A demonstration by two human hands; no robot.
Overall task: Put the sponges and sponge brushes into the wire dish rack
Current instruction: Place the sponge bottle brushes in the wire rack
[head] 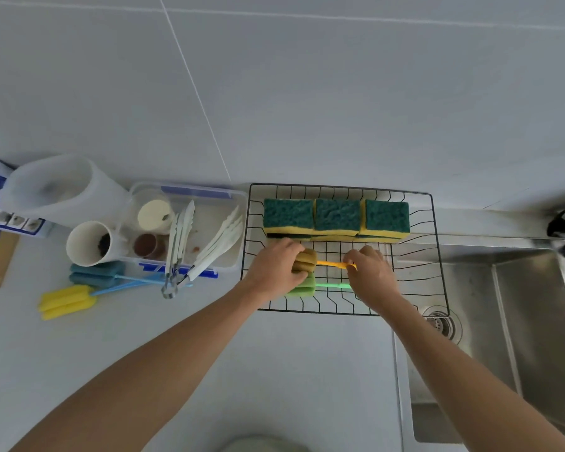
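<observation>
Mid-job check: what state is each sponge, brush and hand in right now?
Three sponges: in wire dish rack, along its far side.
Orange sponge brush: held over rack.
Green sponge brush: lying in rack.
Yellow brushes, blue brushes: on counter.
Left hand: gripping orange head.
Right hand: pinching orange handle.

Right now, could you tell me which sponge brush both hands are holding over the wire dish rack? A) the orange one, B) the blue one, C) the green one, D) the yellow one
A: the left hand grips the foam head of the orange sponge brush and the right hand pinches its handle end, above the wire dish rack; the green sponge brush already lies in the rack.
</observation>
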